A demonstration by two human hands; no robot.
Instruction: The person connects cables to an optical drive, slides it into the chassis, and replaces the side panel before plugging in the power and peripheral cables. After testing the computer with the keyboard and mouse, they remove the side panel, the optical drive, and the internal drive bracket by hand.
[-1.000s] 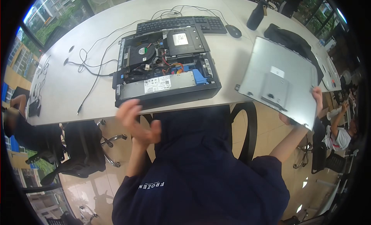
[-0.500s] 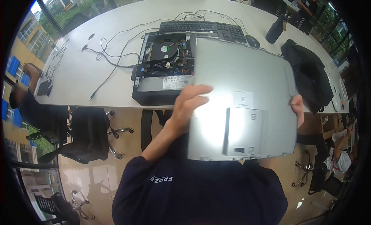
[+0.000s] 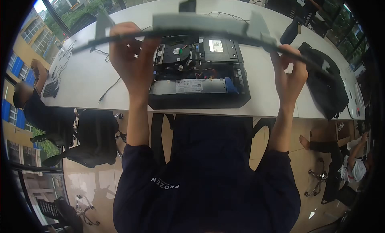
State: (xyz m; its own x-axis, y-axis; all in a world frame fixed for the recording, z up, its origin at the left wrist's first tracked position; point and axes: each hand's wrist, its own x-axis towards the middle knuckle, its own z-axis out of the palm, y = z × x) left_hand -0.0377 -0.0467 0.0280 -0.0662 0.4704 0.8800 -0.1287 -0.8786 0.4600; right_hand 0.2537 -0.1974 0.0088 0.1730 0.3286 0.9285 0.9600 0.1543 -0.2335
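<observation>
My left hand (image 3: 132, 62) and my right hand (image 3: 289, 74) are closed on opposite parts of a grey metal computer side panel (image 3: 200, 22). The panel is raised nearly edge-on to me, its dark near edge running across the view. Below and behind it, the desktop computer case (image 3: 200, 101) lies flat on the table, with its top side uncovered. A round fan (image 3: 176, 52), a drive with a white label (image 3: 216, 46) and a silver power supply (image 3: 188, 86) show inside. The panel hides the case's far edge and most of the keyboard.
The white table (image 3: 88, 80) carries loose cables at the left. A dark bottle (image 3: 291, 30) and a black bag (image 3: 331, 86) are at the right. One person (image 3: 32, 96) sits at the left, others farther right. Office chairs (image 3: 94, 141) stand around.
The panel has tipped from facing me broadly to nearly edge-on and moved up and away, over the case. Both hands moved up with it, and more of the case's inside now shows.
</observation>
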